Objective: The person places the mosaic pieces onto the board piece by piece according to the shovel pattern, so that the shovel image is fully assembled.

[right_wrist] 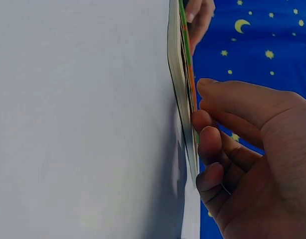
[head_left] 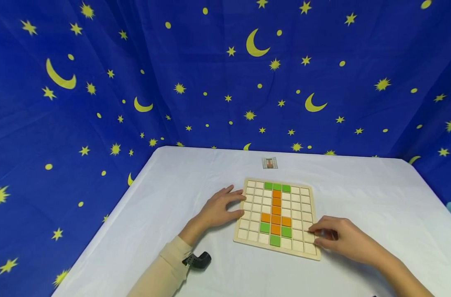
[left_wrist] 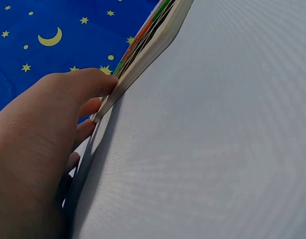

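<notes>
A square wooden board [head_left: 241, 238] lies flat on the white table, filled with a grid of small square tiles. Most tiles are plain pale wood. Orange tiles [head_left: 276, 210] form a vertical line with a short crossbar near the bottom, and green tiles [head_left: 277, 187] sit at its top and around its lower end. My left hand [head_left: 219, 209] touches the board's left edge with thumb and fingertips, fingers spread. At the opposite edge, my right hand [head_left: 344, 237] rests its fingertips, its fingers loosely bent. Both wrist views show the board's side edge [left_wrist: 155, 42] beside the fingers.
A small printed card [head_left: 270, 163] with a grid and a brownish figure lies behind the board. A black device [head_left: 198, 260] is strapped at my left wrist over a beige sleeve [head_left: 162, 268]. Blue cloth [head_left: 210, 53] with yellow moons and stars hangs around the table.
</notes>
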A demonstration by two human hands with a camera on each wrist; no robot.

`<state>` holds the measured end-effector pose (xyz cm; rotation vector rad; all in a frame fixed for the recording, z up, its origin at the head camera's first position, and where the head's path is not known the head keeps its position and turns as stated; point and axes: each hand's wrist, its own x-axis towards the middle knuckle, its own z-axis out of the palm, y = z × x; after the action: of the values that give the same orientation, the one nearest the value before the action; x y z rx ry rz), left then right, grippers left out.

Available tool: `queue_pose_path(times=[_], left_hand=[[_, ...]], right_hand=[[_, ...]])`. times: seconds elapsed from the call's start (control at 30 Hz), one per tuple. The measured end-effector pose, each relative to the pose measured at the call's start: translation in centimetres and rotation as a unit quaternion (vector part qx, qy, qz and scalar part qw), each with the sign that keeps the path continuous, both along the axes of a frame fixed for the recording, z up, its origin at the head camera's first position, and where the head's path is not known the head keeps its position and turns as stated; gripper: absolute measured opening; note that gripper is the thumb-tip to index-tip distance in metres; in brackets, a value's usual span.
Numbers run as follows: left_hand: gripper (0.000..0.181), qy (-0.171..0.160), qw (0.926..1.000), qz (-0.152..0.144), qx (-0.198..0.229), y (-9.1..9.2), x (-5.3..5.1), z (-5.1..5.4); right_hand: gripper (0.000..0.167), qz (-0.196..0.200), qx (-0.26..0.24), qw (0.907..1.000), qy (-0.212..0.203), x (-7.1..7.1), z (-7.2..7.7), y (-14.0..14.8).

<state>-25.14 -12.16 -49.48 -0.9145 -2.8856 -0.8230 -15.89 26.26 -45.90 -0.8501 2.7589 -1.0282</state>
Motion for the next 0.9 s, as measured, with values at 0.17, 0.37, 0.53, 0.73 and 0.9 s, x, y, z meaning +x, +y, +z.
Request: queue_pose_path(times=[0.17,0.37,0.53,0.73,0.9], left_hand=[[0.05,-0.002,1.0,0.001,0.002,0.0,0.0,0.0],[0.05,-0.001,1.0,-0.001,0.003,0.0,-0.1,0.0],[0.05,0.001,1.0,-0.003,0.003,0.0,-0.1,-0.2],[0.05,0.0,1.0,0.003,0.003,0.0,-0.1,-0.3],[0.05,0.0,1.0,0.004,0.003,0.1,-0.1,-0.3]], right_hand=[[0.024,-0.026,0.006,0.9996,0.011,0.3,-0.2,1.1],[0.026,-0.059,0.021,0.9979,0.018,0.7,-0.5,2.7],[0.027,-0.081,0.029,0.9956,0.037,1.3,-0.6,4.0],[0.031,-0.102,0.036,0.9933,0.042,1.8,-0.4,5.5],[0.032,-0.111,0.047,0.9917,0.043,2.0,-0.4,6.9]])
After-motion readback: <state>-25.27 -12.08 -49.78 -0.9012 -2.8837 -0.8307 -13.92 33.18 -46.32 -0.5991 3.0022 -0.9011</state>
